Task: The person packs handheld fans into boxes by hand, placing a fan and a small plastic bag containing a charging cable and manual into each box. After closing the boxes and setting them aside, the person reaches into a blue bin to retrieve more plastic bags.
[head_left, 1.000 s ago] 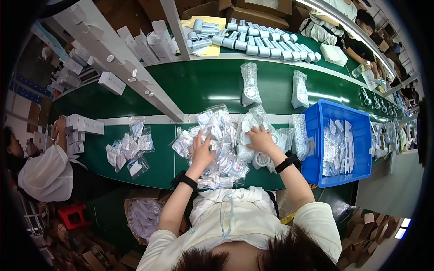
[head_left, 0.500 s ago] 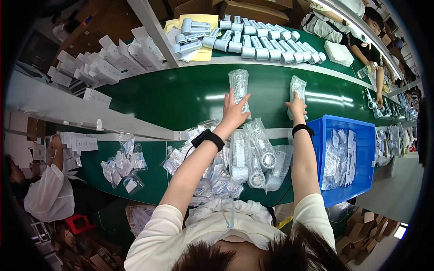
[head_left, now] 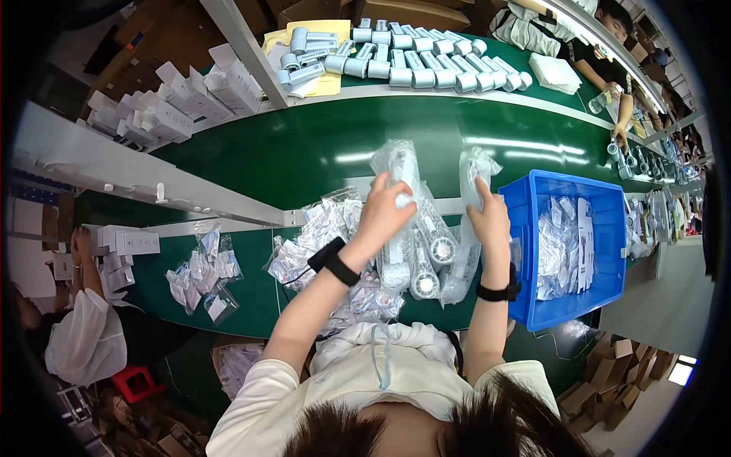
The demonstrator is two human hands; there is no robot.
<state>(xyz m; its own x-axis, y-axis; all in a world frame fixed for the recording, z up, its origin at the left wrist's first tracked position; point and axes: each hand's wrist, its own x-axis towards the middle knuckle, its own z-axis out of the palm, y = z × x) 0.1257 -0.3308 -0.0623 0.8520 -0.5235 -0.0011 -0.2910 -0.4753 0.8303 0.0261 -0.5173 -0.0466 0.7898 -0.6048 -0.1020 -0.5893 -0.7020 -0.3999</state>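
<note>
My left hand [head_left: 387, 212] is closed around a bubble-wrapped package [head_left: 397, 161], held raised and upright over the near edge of the green belt. In my right hand [head_left: 489, 219] is a second bubble-wrapped package [head_left: 470, 169], gripped along its side. Beneath and between the hands lie several more bubble-wrapped pieces on the green table; one shows a round grilled head like a handheld fan [head_left: 442, 248]. Left of them, partly behind my left forearm, spreads a heap of small clear bags [head_left: 324, 232] with printed papers inside.
A blue bin [head_left: 567, 314] with clear bags stands at my right. Beyond the green belt [head_left: 289, 156], grey cylindrical devices [head_left: 422, 78] stand in rows beside a paper stack [head_left: 556, 73]. White boxes [head_left: 164, 118] and a metal post [head_left: 247, 53] are left. Other people work at both sides.
Both hands have drawn back toward me from the belt. The two bubble-wrapped packages have come along, lifted off the belt to above the near table.
</note>
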